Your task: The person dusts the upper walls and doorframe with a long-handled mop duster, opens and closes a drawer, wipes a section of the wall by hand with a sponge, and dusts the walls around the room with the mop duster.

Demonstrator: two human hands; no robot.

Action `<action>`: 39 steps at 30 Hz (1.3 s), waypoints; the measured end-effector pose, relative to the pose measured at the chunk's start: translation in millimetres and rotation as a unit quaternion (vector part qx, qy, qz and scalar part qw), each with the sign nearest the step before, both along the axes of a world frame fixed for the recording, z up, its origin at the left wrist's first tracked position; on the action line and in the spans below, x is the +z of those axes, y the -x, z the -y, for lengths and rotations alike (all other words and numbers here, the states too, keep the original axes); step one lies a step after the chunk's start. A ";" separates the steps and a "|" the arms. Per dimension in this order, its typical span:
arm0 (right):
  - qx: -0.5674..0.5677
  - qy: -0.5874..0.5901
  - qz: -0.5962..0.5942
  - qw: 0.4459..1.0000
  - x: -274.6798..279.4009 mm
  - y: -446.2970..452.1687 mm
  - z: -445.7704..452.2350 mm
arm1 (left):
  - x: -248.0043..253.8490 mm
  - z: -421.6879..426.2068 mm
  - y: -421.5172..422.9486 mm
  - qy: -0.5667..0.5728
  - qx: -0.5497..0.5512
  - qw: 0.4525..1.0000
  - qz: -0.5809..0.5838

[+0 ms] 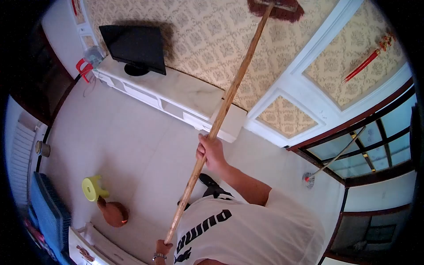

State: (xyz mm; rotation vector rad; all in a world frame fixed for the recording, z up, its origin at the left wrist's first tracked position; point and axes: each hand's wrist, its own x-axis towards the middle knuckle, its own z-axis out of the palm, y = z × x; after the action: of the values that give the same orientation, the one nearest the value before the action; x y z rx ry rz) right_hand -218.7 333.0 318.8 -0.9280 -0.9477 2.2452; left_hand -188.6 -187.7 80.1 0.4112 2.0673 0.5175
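A long wooden pole (236, 84) crosses the view on a slant. At its far end is a dark red, shaggy broom head (285, 11), which lies over the patterned wallpaper and is partly cut off by the top edge. My right hand (213, 152) is closed round the middle of the pole, its fingers wrapped over the wood. Lower down, my left hand (162, 248), with a watch at the wrist, grips the pole's near end. Whether the broom head touches the wall I cannot tell.
A television (134, 46) stands on a long white TV cabinet (190, 95) along the wall. A red tassel ornament (364, 64) hangs on the right panel. A mop (338, 157) leans by the glass door. A yellow stool (92, 188) and a brown rounded object (115, 214) are on the floor, left.
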 end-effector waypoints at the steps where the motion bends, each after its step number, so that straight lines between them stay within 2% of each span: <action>1: -0.013 0.004 0.006 1.000 -9.6 -3.2 4.1 | -8.9 10.9 -5.4 0.001 0.000 1.000 0.000; 4: -0.026 0.025 0.046 0.998 -42.1 -11.3 20.2 | -29.2 47.6 -26.3 0.041 -0.004 0.999 0.009; 6: -0.006 0.038 0.076 0.996 -60.8 -16.6 25.5 | -38.4 66.4 -36.5 0.069 -0.001 0.995 -0.078; 7: -0.005 0.038 0.078 0.996 -67.7 -18.0 28.2 | -41.4 71.3 -36.4 0.069 0.000 0.995 -0.076; 9: -0.019 0.044 0.093 0.994 -74.8 -19.1 34.0 | -44.3 79.0 -36.0 0.103 -0.060 0.993 0.011; 16: -0.010 0.036 0.078 0.996 -84.9 -19.2 39.5 | -51.5 84.5 -29.6 0.063 -0.021 0.998 -0.021; 22: -0.005 0.086 0.082 0.993 -91.8 -39.7 56.9 | -36.6 92.4 -24.0 0.118 -0.031 0.992 -0.020; 24: -0.002 0.093 0.081 0.992 -98.2 -43.1 59.7 | -52.8 110.5 -16.2 0.052 0.019 0.996 0.074; 25: 0.000 0.100 0.079 0.992 -101.3 -44.8 61.6 | -49.7 114.6 -16.6 0.052 0.020 0.996 0.075; 27: -0.004 0.110 0.080 0.991 -104.8 -45.5 67.1 | -24.4 105.9 -10.4 0.136 -0.029 0.989 -0.044; 28: -0.008 0.121 0.080 0.989 -105.8 -45.2 68.7 | -25.3 106.3 -11.5 0.136 -0.029 0.989 -0.044; 33: 0.001 0.150 0.077 0.986 -98.9 -37.4 75.1 | -69.8 151.5 -25.3 0.038 -0.066 0.954 -0.290; 34: 0.006 0.164 0.079 0.983 -98.2 -34.5 74.3 | -70.2 150.4 -26.3 0.038 -0.068 0.953 -0.291; 36: 0.016 0.153 0.074 0.985 -99.1 -30.8 72.7 | -53.6 138.4 -30.5 0.140 -0.020 0.963 -0.230; 37: 0.028 0.141 0.070 0.987 -99.5 -28.6 71.7 | -47.2 135.7 -26.4 0.140 -0.022 0.962 -0.232; 39: 0.018 0.122 0.084 0.989 -98.5 -17.4 65.1 | -39.8 127.0 -16.7 0.141 -0.015 0.988 -0.065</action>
State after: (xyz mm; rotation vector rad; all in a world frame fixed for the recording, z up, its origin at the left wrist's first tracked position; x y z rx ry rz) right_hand -201.3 267.8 220.3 -1.2319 -0.7754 2.3815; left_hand -172.0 -314.7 40.3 0.3142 2.2162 0.1769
